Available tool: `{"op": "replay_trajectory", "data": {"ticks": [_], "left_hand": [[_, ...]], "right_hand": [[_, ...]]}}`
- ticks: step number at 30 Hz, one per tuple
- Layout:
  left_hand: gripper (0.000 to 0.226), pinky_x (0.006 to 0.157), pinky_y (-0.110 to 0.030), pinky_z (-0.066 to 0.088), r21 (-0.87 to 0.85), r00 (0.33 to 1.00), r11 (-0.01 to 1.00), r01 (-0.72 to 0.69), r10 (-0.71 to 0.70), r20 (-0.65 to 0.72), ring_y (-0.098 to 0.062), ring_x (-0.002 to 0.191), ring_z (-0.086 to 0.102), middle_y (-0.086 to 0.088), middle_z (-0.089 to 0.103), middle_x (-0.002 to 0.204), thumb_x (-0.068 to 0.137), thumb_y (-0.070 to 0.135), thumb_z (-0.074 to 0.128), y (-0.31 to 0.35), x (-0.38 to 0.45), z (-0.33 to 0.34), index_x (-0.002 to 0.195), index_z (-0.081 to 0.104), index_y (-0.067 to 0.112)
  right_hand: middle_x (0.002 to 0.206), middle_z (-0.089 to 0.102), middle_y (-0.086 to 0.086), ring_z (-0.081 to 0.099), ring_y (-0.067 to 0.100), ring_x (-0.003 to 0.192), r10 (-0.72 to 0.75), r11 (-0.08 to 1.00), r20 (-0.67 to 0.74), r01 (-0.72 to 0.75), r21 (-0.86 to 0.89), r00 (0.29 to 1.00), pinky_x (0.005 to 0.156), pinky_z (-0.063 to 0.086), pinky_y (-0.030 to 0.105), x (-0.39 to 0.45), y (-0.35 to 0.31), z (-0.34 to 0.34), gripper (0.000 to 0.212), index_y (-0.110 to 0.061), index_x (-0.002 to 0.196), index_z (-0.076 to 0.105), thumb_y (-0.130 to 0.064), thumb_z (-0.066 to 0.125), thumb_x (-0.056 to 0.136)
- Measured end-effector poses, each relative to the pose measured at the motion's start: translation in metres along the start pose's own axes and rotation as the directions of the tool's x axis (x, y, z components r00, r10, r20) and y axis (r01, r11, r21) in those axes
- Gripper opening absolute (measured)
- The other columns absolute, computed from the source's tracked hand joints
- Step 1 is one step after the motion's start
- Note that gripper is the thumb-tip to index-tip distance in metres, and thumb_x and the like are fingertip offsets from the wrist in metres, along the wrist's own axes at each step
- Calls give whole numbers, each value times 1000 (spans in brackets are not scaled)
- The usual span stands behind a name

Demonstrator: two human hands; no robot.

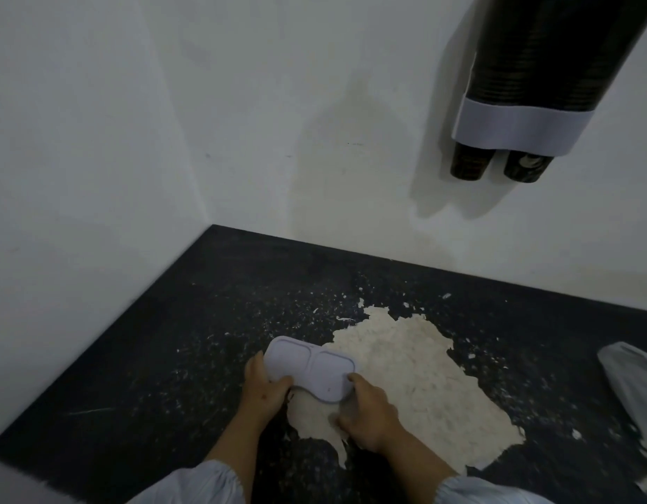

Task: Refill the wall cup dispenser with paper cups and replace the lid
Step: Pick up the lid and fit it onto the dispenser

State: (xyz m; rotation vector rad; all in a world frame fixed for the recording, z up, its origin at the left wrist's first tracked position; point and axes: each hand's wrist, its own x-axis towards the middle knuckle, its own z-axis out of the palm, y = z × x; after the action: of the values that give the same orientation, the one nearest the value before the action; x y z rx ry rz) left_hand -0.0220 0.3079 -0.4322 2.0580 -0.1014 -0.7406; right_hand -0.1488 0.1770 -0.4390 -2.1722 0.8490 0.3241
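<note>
The white double-oval lid (312, 369) is just above the dark counter (162, 358), held at both ends. My left hand (265, 389) grips its left end, thumb on top. My right hand (369, 412) grips its right end. The wall cup dispenser (522, 125) hangs at the upper right on the wall: two dark see-through tubes filled with stacked dark paper cups (554, 56), joined by a white collar. Two cup bottoms (469, 165) stick out below the collar. The dispenser's top is out of frame.
The counter sits in a corner between two white walls (242, 121). A large pale patch (405, 380) where the surface has peeled lies under and right of the hands. A clear plastic bag (631, 380) lies at the right edge.
</note>
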Motion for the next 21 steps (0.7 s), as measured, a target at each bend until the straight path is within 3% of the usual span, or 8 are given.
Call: {"op": "replay_trajectory", "data": {"ticks": [3, 7, 10, 12, 14, 17, 21], "left_hand": [[79, 112, -43, 31, -32, 997, 999, 41, -39, 60, -30, 138, 32, -12, 28, 153, 87, 16, 60, -1, 7, -4, 149, 12, 12], [88, 114, -49, 30, -44, 995, 995, 95, -94, 30, -32, 140, 29, -12, 24, 155, 82, 28, 64, -6, 16, -3, 150, 12, 13], [80, 108, -49, 38, -57, 994, 992, 113, -112, 8, -33, 132, 40, -15, 33, 149, 77, 33, 65, -6, 19, -2, 145, 31, 9], [56, 96, -44, 48, -88, 998, 994, 69, -70, -7, -30, 114, 54, -16, 51, 133, 79, 25, 64, 3, 14, -2, 129, 51, 4], [35, 86, -36, 50, -112, 1000, 994, -4, 2, -11, -27, 102, 58, -17, 60, 119, 84, 9, 60, 13, 12, 0, 118, 59, 1], [31, 80, -33, 49, -144, 995, 984, -104, 103, -16, -25, 96, 59, -17, 63, 112, 84, 0, 57, 35, 8, 5, 114, 60, 1], [34, 90, -34, 48, -186, 970, 953, -238, 242, -2, -26, 101, 59, -12, 61, 110, 84, -3, 58, 84, -1, 11, 119, 58, 2]], "right_hand": [[148, 32, 0, 32, 24, 135, -13, 1000, -69, 13, 6, 998, 111, 28, 42, 4, -2, 3, 78, -23, 144, 21, -39, 63, 81], [144, 33, 4, 35, 24, 131, -33, 997, -124, 40, 60, 992, 109, 34, 41, 6, -6, 6, 79, -23, 143, 24, -40, 66, 78], [139, 37, 7, 36, 24, 128, -66, 990, -197, 88, 108, 978, 106, 36, 35, 5, -6, 4, 75, -20, 139, 31, -38, 69, 77], [136, 39, 7, 37, 23, 126, -80, 987, -241, 111, 118, 967, 105, 36, 33, 4, -6, -3, 73, -19, 136, 35, -37, 71, 76], [135, 38, 6, 36, 22, 126, -79, 982, -291, 124, 139, 953, 105, 35, 32, 2, -8, -12, 71, -19, 134, 36, -37, 72, 75], [141, 31, 5, 29, 22, 131, -82, 977, -379, 149, 152, 922, 108, 31, 32, 0, -13, -34, 71, -20, 135, 36, -33, 73, 75], [144, 28, 8, 33, 22, 131, -115, 959, -522, 232, 164, 845, 106, 31, 27, -5, -22, -78, 69, -18, 133, 39, -25, 75, 74]]}}
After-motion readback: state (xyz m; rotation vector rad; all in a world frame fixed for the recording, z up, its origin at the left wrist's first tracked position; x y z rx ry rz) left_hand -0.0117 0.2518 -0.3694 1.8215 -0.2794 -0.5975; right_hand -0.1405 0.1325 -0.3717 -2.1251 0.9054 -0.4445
